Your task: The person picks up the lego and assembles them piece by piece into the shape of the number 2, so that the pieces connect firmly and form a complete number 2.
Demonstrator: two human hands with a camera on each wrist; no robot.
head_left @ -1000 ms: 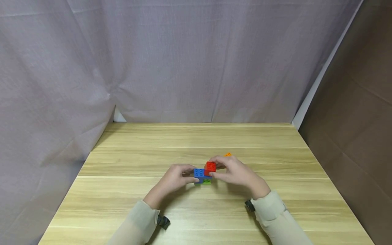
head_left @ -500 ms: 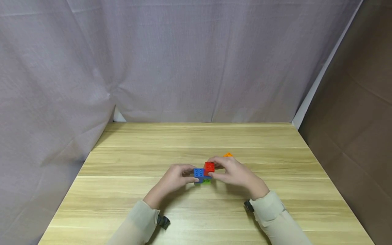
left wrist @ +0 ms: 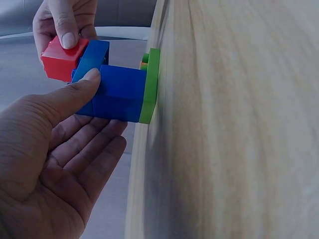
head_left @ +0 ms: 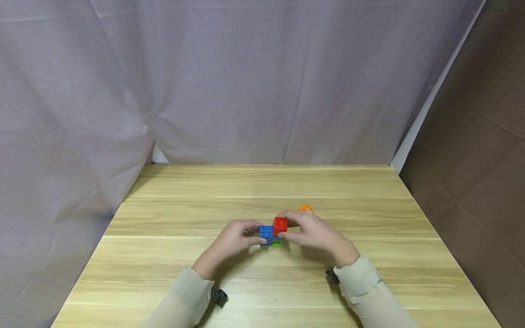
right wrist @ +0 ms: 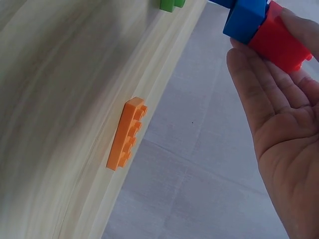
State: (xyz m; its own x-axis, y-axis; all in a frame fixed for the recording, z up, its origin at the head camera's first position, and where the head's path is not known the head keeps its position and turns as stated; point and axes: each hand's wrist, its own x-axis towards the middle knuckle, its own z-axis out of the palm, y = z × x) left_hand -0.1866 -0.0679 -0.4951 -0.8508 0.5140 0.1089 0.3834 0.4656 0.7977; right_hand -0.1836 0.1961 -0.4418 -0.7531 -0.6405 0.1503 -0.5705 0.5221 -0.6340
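Blue bricks [head_left: 266,231] [left wrist: 121,93] stand stacked on a thin green brick [head_left: 276,243] [left wrist: 151,87], the upper blue one jutting out to the right above the green studs. The left hand [head_left: 234,239] [left wrist: 60,144] grips the blue stack between thumb and fingers. On the jutting part of the upper blue brick sits a red brick [head_left: 280,225] [left wrist: 63,60] [right wrist: 280,39], pinched by the right hand [head_left: 317,232] [right wrist: 284,109] between thumb and fingers. Parts of the stack are hidden behind the fingers.
An orange brick [head_left: 306,207] [right wrist: 124,134] with studs up lies on the wooden table [head_left: 262,282] behind the right hand. Grey cloth [head_left: 246,82] hangs along the table's back edge, and brown cloth [head_left: 476,136] is on the right.
The right hand and the red brick have shifted slightly left, against the blue stack. More of the orange brick shows. The left hand has stayed in place.
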